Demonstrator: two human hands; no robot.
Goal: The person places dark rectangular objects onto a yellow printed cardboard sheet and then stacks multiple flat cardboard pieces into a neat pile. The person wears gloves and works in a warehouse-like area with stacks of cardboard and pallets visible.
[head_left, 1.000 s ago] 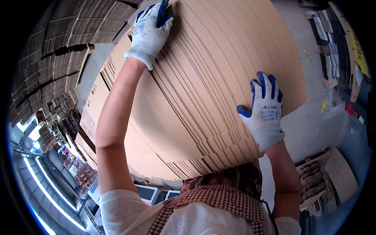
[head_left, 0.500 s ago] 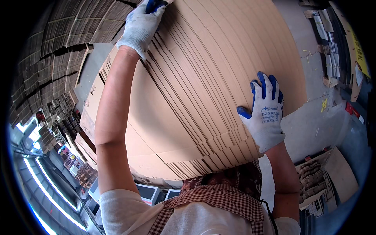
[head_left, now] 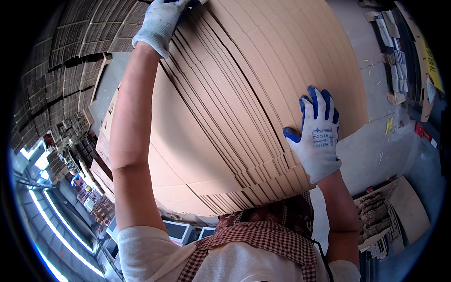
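Note:
A fanned stack of brown cardboard sheets spreads in front of me, its edges stepped in long slanting lines. At the far left side of the stack, my left hand, in a white glove with blue-coated fingers, is closed on the edge of the cardboard sheets; its fingertips are partly cut off by the top of the picture. My right hand, gloved alike, lies open on the stack's right part with fingers spread and pointing away from me.
Bundled stacks of flattened cardboard fill the left side. To the right lie more stacked sheets and, nearer, a cardboard pile beside a leaning board. Grey floor shows between them.
My left hand has moved slightly left and away, and the upper sheet edges have shifted left with it. A wider dark gap now runs through the stack. My right hand has stayed almost still.

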